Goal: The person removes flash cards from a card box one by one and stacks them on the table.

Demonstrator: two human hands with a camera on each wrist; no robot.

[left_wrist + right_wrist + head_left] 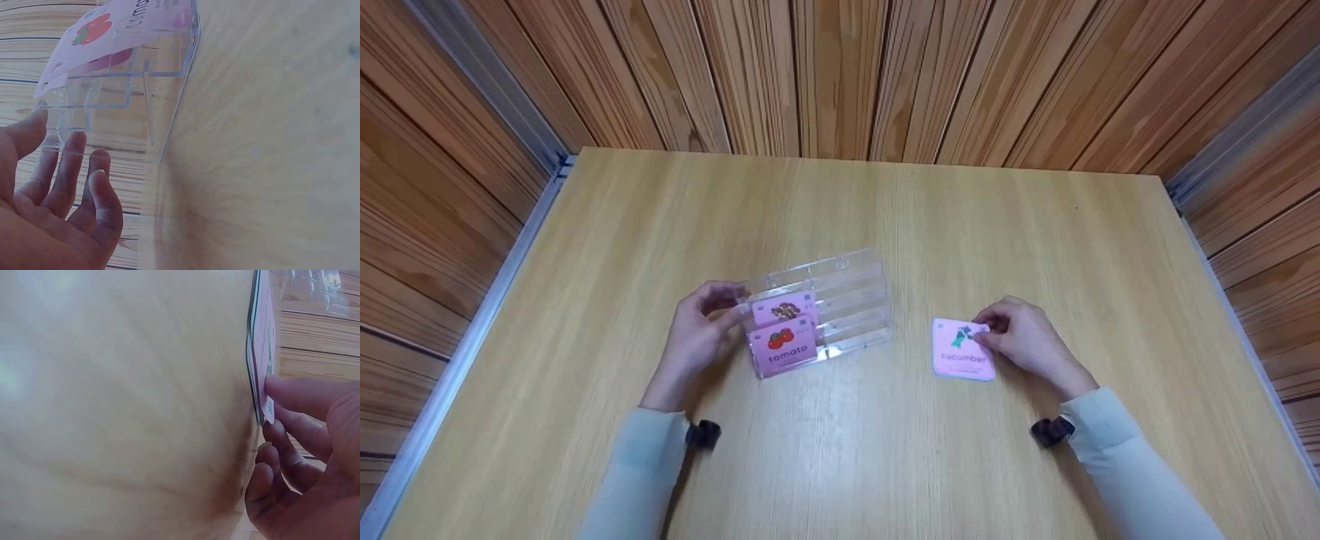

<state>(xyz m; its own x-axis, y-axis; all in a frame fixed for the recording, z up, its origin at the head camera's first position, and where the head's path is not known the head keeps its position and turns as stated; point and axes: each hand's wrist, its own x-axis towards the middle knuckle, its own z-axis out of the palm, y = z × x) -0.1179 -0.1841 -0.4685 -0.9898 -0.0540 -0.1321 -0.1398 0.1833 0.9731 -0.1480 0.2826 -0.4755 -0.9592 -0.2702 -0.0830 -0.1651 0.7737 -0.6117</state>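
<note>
A clear plastic tiered card rack stands on the table. My left hand holds its left edge, thumb at the front and fingers behind. A pink tomato card sits in the rack's lower left, with another pink card behind it, its lower part hidden. To the right of the rack, my right hand pinches the right edge of a pink cucumber card. The right wrist view has the thumb on this card's face, with more card edges layered beneath it.
The wooden table stretches around both hands. Wood-plank walls stand at the back and sides, with metal rails along the side edges. A small dark device sits at each wrist.
</note>
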